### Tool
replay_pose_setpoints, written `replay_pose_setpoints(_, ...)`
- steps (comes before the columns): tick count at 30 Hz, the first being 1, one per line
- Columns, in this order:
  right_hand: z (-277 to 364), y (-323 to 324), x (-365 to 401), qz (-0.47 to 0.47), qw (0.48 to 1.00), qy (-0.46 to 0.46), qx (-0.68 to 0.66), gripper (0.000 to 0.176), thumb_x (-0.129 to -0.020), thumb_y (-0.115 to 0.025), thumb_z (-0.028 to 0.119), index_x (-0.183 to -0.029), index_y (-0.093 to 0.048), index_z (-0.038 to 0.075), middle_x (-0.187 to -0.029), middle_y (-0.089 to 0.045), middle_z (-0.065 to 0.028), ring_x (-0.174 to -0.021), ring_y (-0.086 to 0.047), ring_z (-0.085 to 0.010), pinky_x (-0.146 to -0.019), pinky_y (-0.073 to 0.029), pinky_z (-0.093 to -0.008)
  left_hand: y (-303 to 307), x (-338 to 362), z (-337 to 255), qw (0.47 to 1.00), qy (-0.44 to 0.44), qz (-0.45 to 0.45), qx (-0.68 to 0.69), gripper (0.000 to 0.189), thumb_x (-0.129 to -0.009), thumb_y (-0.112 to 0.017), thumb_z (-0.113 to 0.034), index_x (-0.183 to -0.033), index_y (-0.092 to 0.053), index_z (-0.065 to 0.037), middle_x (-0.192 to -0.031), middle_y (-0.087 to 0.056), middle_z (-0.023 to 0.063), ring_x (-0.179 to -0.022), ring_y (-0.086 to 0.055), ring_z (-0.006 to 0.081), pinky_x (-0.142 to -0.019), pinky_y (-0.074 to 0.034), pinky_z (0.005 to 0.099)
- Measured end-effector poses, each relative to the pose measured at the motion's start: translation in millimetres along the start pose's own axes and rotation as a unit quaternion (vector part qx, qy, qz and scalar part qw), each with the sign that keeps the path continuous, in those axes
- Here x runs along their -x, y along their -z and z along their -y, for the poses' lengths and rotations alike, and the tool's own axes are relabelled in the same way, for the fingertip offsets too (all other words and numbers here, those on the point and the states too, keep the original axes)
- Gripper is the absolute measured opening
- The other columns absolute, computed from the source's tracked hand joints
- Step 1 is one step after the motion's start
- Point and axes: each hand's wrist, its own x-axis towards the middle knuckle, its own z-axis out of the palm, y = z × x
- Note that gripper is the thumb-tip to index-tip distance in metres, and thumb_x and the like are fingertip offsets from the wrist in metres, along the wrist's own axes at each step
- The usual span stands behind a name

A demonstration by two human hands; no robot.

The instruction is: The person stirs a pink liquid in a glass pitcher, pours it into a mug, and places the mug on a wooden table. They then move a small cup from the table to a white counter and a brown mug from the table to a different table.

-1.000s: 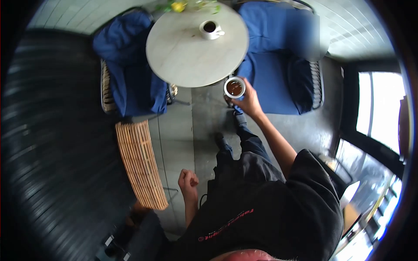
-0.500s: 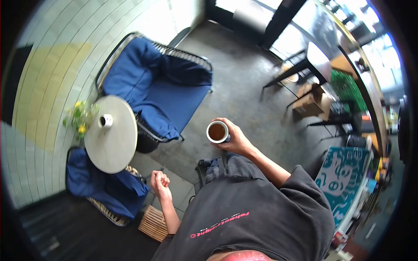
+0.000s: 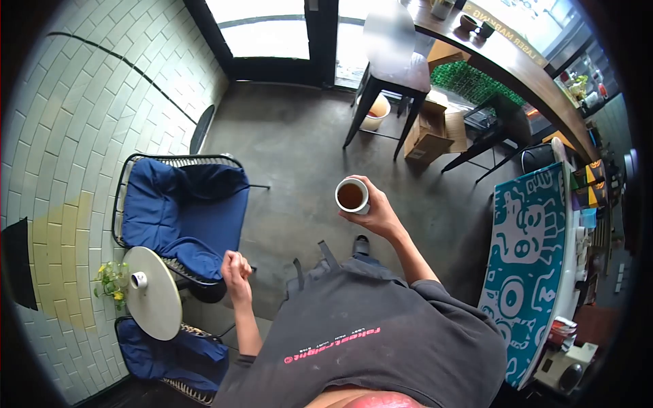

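Note:
A white cup of dark brown drink is in my right hand, the fingers and thumb wrapped round its side. The cup stands upright in front of my body, over the grey floor. My left hand is raised at my left side with its fingers curled in, and no object shows in it. In the view it overlaps the edge of a chair with a blue cushion.
At left, a round table bears a white mug beside yellow flowers; a second blue-cushioned chair stands below. Ahead are a metal stool, a cardboard box and a glass door. A teal patterned counter runs along the right.
My view has turned to the right and forward; the chairs and table have shifted left and down. The stool and counter show more fully. My right hand still holds the cup.

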Motion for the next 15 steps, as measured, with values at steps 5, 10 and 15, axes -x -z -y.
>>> replay_pose_setpoints(5,-27,112,-5,-0.022,0.998,0.015,0.053,0.063,-0.071,-0.085,0.012,-0.125,-0.053,0.006,-0.111,-0.066,-0.0101,-0.105,-0.065,-0.022,-0.093,-0.05,-0.0345,-118,-40,21,0.999,-0.043,0.007,0.012,0.026,-0.1,-0.049,-0.016,-0.078,-0.035,-0.012,-0.067,-0.025,-0.0046,-0.055,-0.021,0.0043,-0.049,-0.02,0.0232)
replay_pose_setpoints(10,-54,189,-7,-0.033,0.998,-0.012,0.06,0.067,-0.07,-0.085,0.013,-0.127,-0.051,0.007,-0.115,-0.065,-0.011,-0.109,-0.064,-0.0252,-0.093,-0.051,-0.0361,-203,-52,37,0.999,-0.003,0.046,-0.018,0.025,-0.1,-0.048,-0.014,-0.078,-0.035,-0.012,-0.066,-0.025,-0.0051,-0.054,-0.021,0.0038,-0.048,-0.02,0.023)
replay_pose_setpoints(15,-93,238,-16,-0.081,0.996,-0.032,0.029,0.07,-0.071,-0.086,0.014,-0.129,-0.047,0.009,-0.112,-0.067,-0.0117,-0.107,-0.066,-0.0246,-0.092,-0.052,-0.0362,-247,-59,57,0.995,0.044,0.074,-0.045,0.025,-0.099,-0.049,-0.015,-0.078,-0.037,-0.012,-0.065,-0.026,-0.0056,-0.053,-0.023,0.0032,-0.048,-0.021,0.0218)
